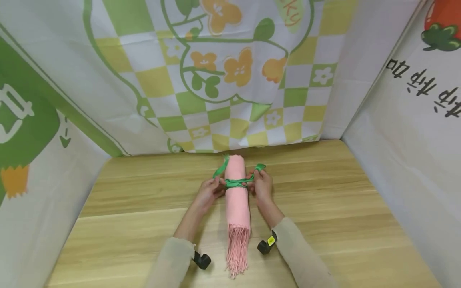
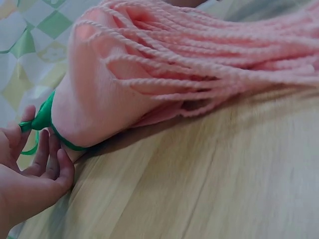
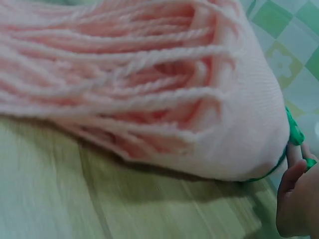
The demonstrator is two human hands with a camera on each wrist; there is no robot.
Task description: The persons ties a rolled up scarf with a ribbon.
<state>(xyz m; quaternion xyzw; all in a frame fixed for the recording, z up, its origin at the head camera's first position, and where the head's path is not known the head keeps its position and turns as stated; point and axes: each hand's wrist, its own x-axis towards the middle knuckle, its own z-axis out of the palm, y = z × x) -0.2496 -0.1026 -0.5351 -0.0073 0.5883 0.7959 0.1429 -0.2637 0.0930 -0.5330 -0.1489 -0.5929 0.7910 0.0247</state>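
Wooden tabletop (image 1: 324, 208) fills my view, boxed in by printed cloth walls. Nearest me on the table, the pink scarf (image 1: 237, 200) shows its fringe (image 1: 237, 250), the loose strands fanned out flat on the wood; from both wrist cameras that fringe crowds the frame. To either side of the fringe sit my two sleeves, each with a small black camera mount beneath the wrist. Farther up the rolled scarf, a green ribbon (image 1: 237, 183) is wound around it and crossed on top. My left hand (image 1: 209, 193) sits against the scarf's left side, fingers curled and pinching one ribbon end beside the roll, which the left wrist view confirms. My right hand (image 1: 262, 186) sits against the scarf's right side, pinching the other ribbon end, whose tail loops up past the fingers. Beyond the scarf's far end, the checked green and yellow cloth (image 1: 223, 80) with orange flowers hangs behind the table.
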